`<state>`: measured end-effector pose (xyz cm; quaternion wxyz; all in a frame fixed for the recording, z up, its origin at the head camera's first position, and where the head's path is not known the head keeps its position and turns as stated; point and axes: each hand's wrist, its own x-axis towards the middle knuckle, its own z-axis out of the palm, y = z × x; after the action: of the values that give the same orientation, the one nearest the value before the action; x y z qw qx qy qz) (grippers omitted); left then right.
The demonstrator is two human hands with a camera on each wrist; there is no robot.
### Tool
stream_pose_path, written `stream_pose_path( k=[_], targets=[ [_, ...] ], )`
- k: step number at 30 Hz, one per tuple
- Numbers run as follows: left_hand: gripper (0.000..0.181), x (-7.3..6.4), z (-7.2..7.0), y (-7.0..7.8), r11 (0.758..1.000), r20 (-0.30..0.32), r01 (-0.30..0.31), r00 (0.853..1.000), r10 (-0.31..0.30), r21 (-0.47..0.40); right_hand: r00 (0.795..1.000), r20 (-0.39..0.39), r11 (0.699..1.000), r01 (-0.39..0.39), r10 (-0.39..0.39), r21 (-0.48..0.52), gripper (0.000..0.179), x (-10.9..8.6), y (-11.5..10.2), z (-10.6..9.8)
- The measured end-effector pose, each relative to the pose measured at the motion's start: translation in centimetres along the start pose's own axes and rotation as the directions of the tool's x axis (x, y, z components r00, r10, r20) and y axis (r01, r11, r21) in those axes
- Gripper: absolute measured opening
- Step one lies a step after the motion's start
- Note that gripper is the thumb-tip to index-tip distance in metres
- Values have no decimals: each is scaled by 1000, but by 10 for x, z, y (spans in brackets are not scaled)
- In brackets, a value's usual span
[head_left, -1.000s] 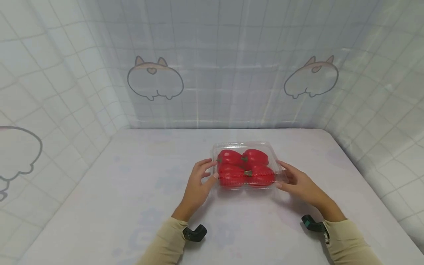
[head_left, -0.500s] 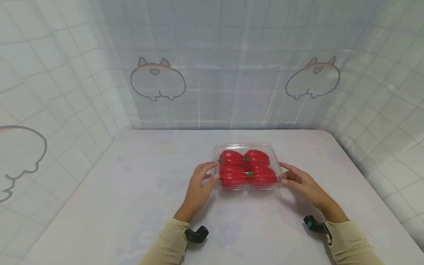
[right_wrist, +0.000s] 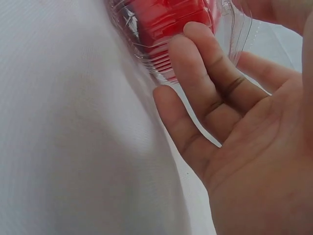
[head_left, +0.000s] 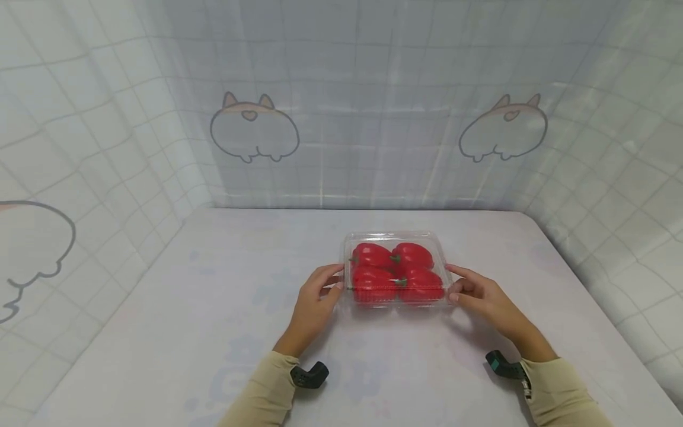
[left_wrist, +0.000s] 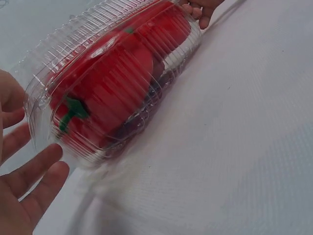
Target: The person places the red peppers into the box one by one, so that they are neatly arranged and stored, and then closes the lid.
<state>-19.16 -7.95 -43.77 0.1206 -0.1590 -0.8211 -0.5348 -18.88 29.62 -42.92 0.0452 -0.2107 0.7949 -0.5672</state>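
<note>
A clear plastic clamshell container (head_left: pixel 386 236) stands on the table with its lid down. Several red bell peppers (head_left: pixel 413 256) with green stems lie inside, and one pepper (left_wrist: pixel 112 83) fills the near end in the left wrist view. At the container's left side is my left hand (head_left: pixel 310 307), fingers spread with the tips close to the plastic or just touching it. My right hand (head_left: pixel 488 305) is at the right side. In the right wrist view its fingers (right_wrist: pixel 183 56) extend loosely by the ribbed wall; whether they touch it is unclear.
The white table (head_left: pixel 256 249) has faint printed patterns and spreads around the container. Tiled-print curtains with a cartoon animal (head_left: pixel 256 131) enclose the back and sides. A dark device (head_left: pixel 309 375) sits at the left cuff, another dark device (head_left: pixel 504 365) at the right.
My left hand has drawn slightly leftward off the container's side. My right thumb has shifted outward from the front right corner. The container has stayed nearly in place.
</note>
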Motion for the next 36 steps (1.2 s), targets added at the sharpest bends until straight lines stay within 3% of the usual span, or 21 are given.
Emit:
stream_pose_path(
  k=[8, 15, 24, 36],
  targets=[
    [41, 0, 1, -2, 1000, 11, 12, 1000, -12, 22, 1000, 17, 999, 7, -7, 41, 60, 1, -1, 1],
    [41, -1, 2, -4, 999, 7, 21, 1000, -21, 37, 995, 52, 990, -93, 88, 104, 64, 4, -1, 3],
    [41, -1, 0, 0, 999, 8, -7, 1000, 7, 44, 996, 27, 990, -83, 81, 117, 63, 3, -5, 8],
    [40, -1, 2, 3, 997, -11, 20, 1000, -20, 68, 984, -34, 976, -169, 175, 141, 61, 5, -10, 12]
  ],
)
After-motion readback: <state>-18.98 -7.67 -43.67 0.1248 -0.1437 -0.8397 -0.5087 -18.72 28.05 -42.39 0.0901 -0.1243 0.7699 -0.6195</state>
